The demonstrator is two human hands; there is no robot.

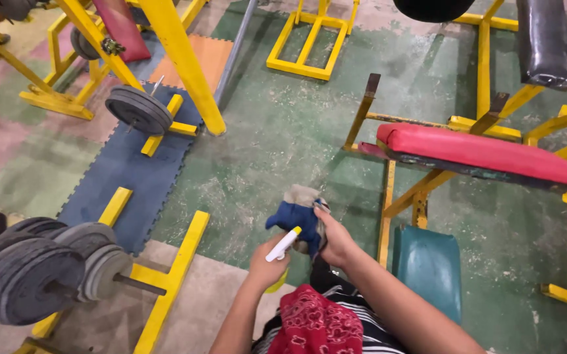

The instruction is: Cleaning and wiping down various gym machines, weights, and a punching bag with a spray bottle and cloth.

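Beside left hand (267, 265), spray bottle (283, 244) meets cloth (294, 215)

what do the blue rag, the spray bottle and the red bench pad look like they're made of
Blue rag: soft woven cloth, judging by its limp, crumpled folds.
Spray bottle: smooth white and yellow plastic, by its even sheen.
Red bench pad: probably vinyl over padding, slightly glossy with rounded edges.
Left hand holds the bottle, right hand the rag.

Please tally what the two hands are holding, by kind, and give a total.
Spray bottle, white with yellow tip, in the left hand: 1
Cloth, blue and grey, in the right hand: 1
Total: 2
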